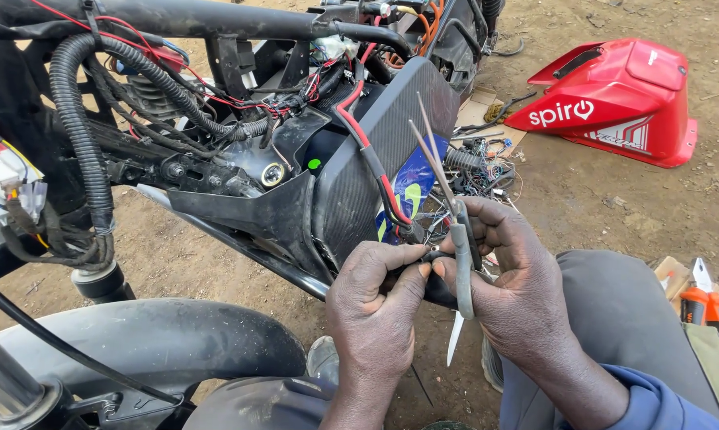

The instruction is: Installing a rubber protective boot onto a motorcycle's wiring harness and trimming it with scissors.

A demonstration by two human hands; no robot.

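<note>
**Pliers and cable end, right at the fingertips**

So the red and black cable (373,155) is running down the carbon-look side panel (375,151) and ending right where both sets of fingertips are meeting; its long axis is going up and away from the fingers, toward the frame, and the loose end is sitting just above the left thumb; I can't make out the tip itself, too small and half hidden.

The left hand (373,299) is pinching, thumb and forefinger pressed together on some small dark bit at that cable end; it's the nearer hand to the end, basically touching it. The right hand (512,275) is wrapped closed around the handles of a pair of needle-nose pliers (447,215); the thin nose is pointing up past the fingers, slightly parted at the tips, lying almost parallel to the cable and just beside it.

Further out from the fingers: a tangle of loose wires (483,171) on the dirt behind the pliers; a red body cover (614,99) lying well off to the upper right; a corrugated black hose (85,135) looping on the far left; the black mudguard (152,342) below the left wrist.
</note>
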